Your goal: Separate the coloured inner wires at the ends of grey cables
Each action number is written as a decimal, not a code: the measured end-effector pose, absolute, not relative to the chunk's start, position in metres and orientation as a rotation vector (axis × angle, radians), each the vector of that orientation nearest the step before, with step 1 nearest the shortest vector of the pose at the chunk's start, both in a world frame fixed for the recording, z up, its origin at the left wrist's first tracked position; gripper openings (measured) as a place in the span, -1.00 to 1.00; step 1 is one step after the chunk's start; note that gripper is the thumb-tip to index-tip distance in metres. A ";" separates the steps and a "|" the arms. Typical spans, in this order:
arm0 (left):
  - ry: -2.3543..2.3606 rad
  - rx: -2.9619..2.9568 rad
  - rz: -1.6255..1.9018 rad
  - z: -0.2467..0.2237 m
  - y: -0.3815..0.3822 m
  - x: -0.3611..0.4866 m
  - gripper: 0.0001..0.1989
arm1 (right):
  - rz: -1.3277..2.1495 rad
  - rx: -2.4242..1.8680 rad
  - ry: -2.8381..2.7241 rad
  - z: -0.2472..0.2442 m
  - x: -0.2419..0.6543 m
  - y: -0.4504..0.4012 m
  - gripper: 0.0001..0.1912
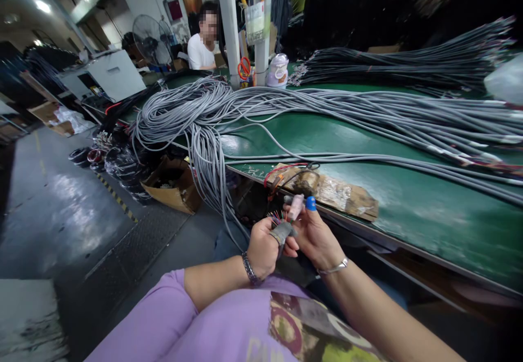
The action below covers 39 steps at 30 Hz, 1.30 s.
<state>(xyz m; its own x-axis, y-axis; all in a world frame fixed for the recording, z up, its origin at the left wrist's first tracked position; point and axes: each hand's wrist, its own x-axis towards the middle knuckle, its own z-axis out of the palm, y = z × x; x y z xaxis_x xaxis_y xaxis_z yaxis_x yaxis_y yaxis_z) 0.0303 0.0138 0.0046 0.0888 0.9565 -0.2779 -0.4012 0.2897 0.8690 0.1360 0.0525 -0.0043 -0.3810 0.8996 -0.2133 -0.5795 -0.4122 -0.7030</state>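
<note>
On our side of the cardboard (355,203), our left hand (262,246) pinches coloured wires (279,218), spread long ways, tips up and left. Our right hand (317,240) is half curled; we cannot tell its hold.

Grey cables (196,103) lie over a green desk (408,198), with black cables (392,59) behind them and a brown cardboard piece (347,197) at the edge. The shirt (220,318) is lilac with a print in maroon, yellow-green and grey; a fingertip cover (311,203) is bright blue. Yellow-and-black stripes mark the floor tape (116,197).
</note>
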 end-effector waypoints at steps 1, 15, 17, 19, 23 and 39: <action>1.002 0.704 1.153 0.004 0.013 0.029 -0.62 | 1.881 -0.736 -0.668 -0.004 0.136 0.053 -0.45; 1.032 0.938 1.185 -0.004 0.006 0.010 -0.60 | 1.863 -0.750 -0.830 -0.002 0.143 0.026 -0.75; 1.016 0.946 1.202 -0.004 0.007 0.010 -0.60 | 1.830 -0.777 -0.811 -0.004 0.143 0.027 -0.75; 0.986 0.941 1.225 -0.005 0.007 0.009 -0.62 | 1.783 -0.817 -0.793 -0.009 0.145 0.028 -0.74; 0.907 0.895 1.247 -0.011 0.006 0.007 -0.62 | 1.762 -0.856 -0.772 -0.016 0.147 0.030 -0.76; 0.868 1.341 1.275 0.003 0.009 -0.002 -0.72 | 1.728 -0.870 -0.884 -0.002 0.156 0.048 -0.65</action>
